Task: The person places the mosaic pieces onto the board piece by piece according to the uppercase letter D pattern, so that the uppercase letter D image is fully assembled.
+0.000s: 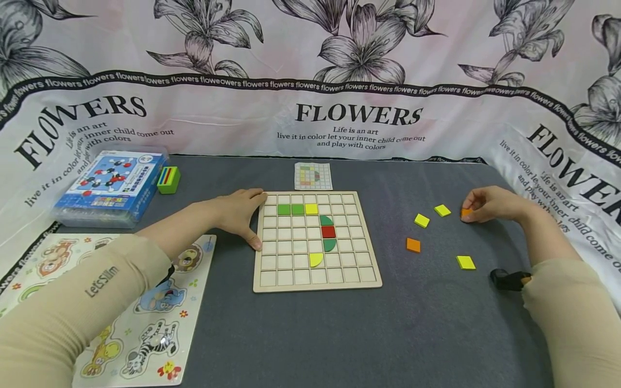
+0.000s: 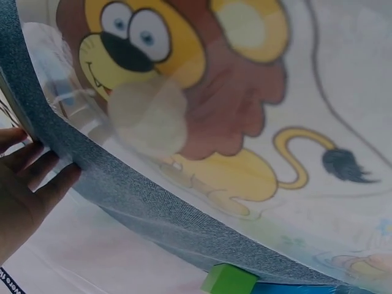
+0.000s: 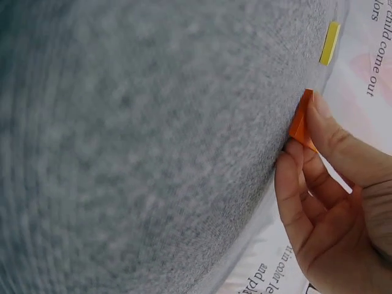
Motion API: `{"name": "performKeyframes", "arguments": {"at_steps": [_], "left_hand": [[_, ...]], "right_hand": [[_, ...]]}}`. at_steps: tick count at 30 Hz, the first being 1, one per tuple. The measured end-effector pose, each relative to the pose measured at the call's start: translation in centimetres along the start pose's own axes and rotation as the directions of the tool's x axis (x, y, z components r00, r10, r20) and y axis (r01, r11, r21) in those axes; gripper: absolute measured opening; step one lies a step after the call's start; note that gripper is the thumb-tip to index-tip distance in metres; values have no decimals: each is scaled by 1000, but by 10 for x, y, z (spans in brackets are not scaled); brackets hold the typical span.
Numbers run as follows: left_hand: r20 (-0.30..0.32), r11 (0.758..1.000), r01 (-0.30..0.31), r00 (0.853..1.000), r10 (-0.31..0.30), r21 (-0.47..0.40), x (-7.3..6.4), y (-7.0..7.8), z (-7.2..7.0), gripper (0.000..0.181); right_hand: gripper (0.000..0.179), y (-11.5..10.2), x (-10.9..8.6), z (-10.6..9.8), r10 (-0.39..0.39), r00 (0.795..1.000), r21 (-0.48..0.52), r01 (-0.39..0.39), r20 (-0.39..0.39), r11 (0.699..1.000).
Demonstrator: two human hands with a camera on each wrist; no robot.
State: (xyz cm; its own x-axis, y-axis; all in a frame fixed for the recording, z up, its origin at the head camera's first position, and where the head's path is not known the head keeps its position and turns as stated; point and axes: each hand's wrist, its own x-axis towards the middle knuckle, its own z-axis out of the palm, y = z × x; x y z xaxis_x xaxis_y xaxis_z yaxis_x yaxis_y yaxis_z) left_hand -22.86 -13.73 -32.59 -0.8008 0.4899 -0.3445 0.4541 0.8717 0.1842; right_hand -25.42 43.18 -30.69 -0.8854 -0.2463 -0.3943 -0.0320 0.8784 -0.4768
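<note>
A wooden grid board (image 1: 291, 288) lies at the middle of the table, with green, yellow and red tiles in several of its squares. Its left edge is touched by my left hand (image 1: 239, 215), thumb and fingers spread apart; the left wrist view shows those fingers (image 2: 52, 174) extended. On the right, my right hand (image 1: 497, 205) pinches an orange square tile (image 3: 300, 116) between thumb and fingers, close to the table surface. Loose nearby are yellow tiles (image 1: 466, 262) and another orange tile (image 1: 413, 245).
Behind the board lies a small pattern card (image 1: 312, 177). An animal puzzle board (image 1: 194, 302) is under my left forearm. At the back left stand a blue plastic box (image 1: 111, 183) and a green block (image 1: 168, 180). A printed cloth (image 1: 359, 126) hangs along the back.
</note>
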Motion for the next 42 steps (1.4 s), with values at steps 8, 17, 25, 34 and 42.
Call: {"name": "performKeyframes", "arguments": {"at_steps": [8,17,25,34,42], "left_hand": [[6,1000,-7,1000,7,-2,-1,-2,1,126],[13,999,-13,1000,13,-31,-5,-3,1,126],[8,1000,-5,1000,5,-25,-4,-3,2,125],[5,1000,-20,1000,20,-23,-3,-2,1,126],[-3,1000,-26,1000,26,-17,-5,-2,0,126]], "right_hand": [[30,-6,3,1,-61,996,25,63,-70,998],[33,-55,11,8,-111,981,13,115,-161,993],[24,-120,18,28,-214,968,47,221,-129,974],[22,-189,25,60,-331,944,109,330,-10,938],[19,-230,30,84,-444,890,117,432,101,894]]}}
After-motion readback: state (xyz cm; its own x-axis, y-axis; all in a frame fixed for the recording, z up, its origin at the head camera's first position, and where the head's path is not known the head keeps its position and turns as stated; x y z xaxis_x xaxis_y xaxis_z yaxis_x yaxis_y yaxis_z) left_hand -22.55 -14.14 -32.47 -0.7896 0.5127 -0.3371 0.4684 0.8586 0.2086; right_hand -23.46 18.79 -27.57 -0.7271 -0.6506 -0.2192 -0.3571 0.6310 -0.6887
